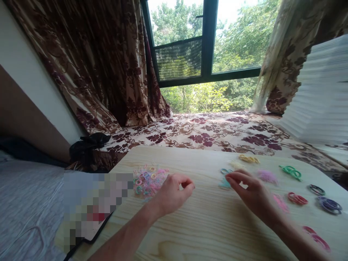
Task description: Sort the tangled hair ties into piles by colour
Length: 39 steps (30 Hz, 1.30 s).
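My left hand [174, 194] hovers at the right edge of a mixed pile of small coloured hair ties [148, 181]. Its thumb and fingers are pinched together, and I cannot make out anything between them. My right hand [250, 190] is closed in a pinch too, with its fingertips at a small cluster of light teal hair ties [225, 183]. Whether one of these is in the fingertips cannot be told. Just behind lies a blue-teal ring [225, 171]. Pale yellow bands [237, 165] and a lilac heap [268, 176] lie beyond this hand.
Sorted hair ties lie on the right of the wooden table [190, 232]: yellow [249, 158], green [290, 172], red [297, 198], pink [281, 203], dark [317, 189], purple [329, 205] and magenta [316, 237]. A blurred-out flat object [95, 206] overlaps the left edge. A window [209, 43] stands behind.
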Each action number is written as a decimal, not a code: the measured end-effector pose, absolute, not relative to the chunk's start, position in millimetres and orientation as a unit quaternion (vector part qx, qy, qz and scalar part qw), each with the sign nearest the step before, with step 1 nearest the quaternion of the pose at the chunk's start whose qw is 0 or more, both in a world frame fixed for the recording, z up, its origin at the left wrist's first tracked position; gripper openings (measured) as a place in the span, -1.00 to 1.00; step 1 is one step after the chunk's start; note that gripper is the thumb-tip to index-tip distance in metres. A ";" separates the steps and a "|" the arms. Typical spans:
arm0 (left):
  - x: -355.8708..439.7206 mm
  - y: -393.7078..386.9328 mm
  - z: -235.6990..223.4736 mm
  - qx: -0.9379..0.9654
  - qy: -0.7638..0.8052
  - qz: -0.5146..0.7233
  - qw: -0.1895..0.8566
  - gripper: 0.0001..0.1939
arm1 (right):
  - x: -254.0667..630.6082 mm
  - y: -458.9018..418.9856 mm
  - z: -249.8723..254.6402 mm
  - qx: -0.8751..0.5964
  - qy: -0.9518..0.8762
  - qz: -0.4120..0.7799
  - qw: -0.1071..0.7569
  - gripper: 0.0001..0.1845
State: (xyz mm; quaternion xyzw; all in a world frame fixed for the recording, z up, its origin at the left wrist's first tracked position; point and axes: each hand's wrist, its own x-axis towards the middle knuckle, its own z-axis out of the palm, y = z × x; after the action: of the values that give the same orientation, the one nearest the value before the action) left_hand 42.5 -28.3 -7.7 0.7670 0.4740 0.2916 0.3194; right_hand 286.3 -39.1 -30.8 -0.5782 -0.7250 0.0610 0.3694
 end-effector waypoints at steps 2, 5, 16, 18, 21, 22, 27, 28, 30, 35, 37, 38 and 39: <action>37.9 -23.4 -8.2 0.766 0.483 0.288 0.311 -0.78 | 298.1 -35.1 -31.5 -0.589 -0.722 0.045 0.360 -0.64; 25.3 -11.2 -7.6 0.754 0.512 0.289 0.294 -0.76 | 305.8 -32.9 -33.2 -0.591 -0.730 0.035 0.341 -0.66; -19.5 24.4 -26.6 0.667 0.721 0.126 0.137 -0.29 | 283.1 -33.2 -49.7 -0.539 -0.751 -0.035 0.380 -0.59; -16.6 22.8 -30.5 0.674 0.716 0.108 0.147 -0.27 | 272.6 -38.2 -50.9 -0.519 -0.766 -0.020 0.379 -0.65; -6.8 17.0 -31.5 0.689 0.702 0.091 0.154 -0.25 | 262.2 -43.3 -53.8 -0.483 -0.794 0.026 0.368 -0.73; -2.7 14.6 -30.7 0.696 0.696 0.088 0.155 -0.24 | 260.7 -43.9 -55.2 -0.474 -0.801 0.037 0.363 -0.74; 7.4 9.5 -21.1 0.731 0.653 0.100 0.168 -0.25 | 262.6 -41.4 -61.7 -0.451 -0.816 0.031 0.361 -0.74; 4.5 11.2 -18.8 0.721 0.666 0.106 0.159 -0.25 | 263.1 -40.4 -62.1 -0.442 -0.816 0.015 0.372 -0.74; -6.2 16.4 -14.8 0.666 0.726 0.107 0.134 -0.26 | 263.2 -38.8 -61.9 -0.423 -0.818 -0.025 0.390 -0.73; -28.2 21.8 -10.3 0.607 0.777 0.093 0.134 -0.24 | 261.8 -36.3 -60.6 -0.397 -0.823 -0.075 0.400 -0.74; -24.0 15.8 -9.3 0.621 0.765 0.092 0.144 -0.26 | 262.8 -35.2 -61.7 -0.394 -0.826 -0.079 0.395 -0.74; -19.9 11.0 -8.9 0.632 0.754 0.093 0.150 -0.28 | 263.8 -34.4 -62.6 -0.395 -0.826 -0.082 0.395 -0.75; -15.6 5.3 -8.8 0.645 0.742 0.095 0.157 -0.27 | 265.2 -33.4 -63.7 -0.394 -0.826 -0.083 0.395 -0.75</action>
State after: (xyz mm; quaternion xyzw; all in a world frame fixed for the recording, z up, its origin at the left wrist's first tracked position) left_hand -15.6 5.3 -8.8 0.6455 0.7415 0.0948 0.1566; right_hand 265.2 -33.4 -63.7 -0.3944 -0.8256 -0.0829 0.3950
